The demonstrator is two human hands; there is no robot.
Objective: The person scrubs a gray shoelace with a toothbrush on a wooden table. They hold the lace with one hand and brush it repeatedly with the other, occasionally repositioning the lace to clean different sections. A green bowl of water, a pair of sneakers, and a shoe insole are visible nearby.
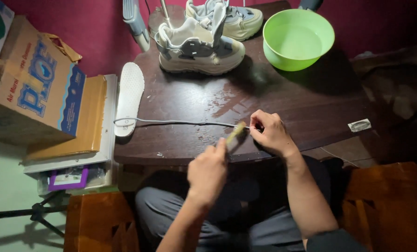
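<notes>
A grey shoelace (171, 122) lies stretched across the dark wooden table (311, 107). My right hand (270, 133) pinches its right end against the tabletop. My left hand (207, 171) grips a small brush (235, 135) whose yellowish head rests on the lace just left of my right fingers. Two beige and grey sneakers without laces (199, 44) (236, 18) stand at the far side of the table. A white insole (129, 95) lies at the table's left edge, over the lace's left end.
A green bowl (298, 38) with water stands at the back right. Wet patches mark the table's middle. A small sachet (359, 125) lies at the right edge. Cardboard boxes (36, 84) are stacked to the left. Wooden stools (390, 205) flank my knees.
</notes>
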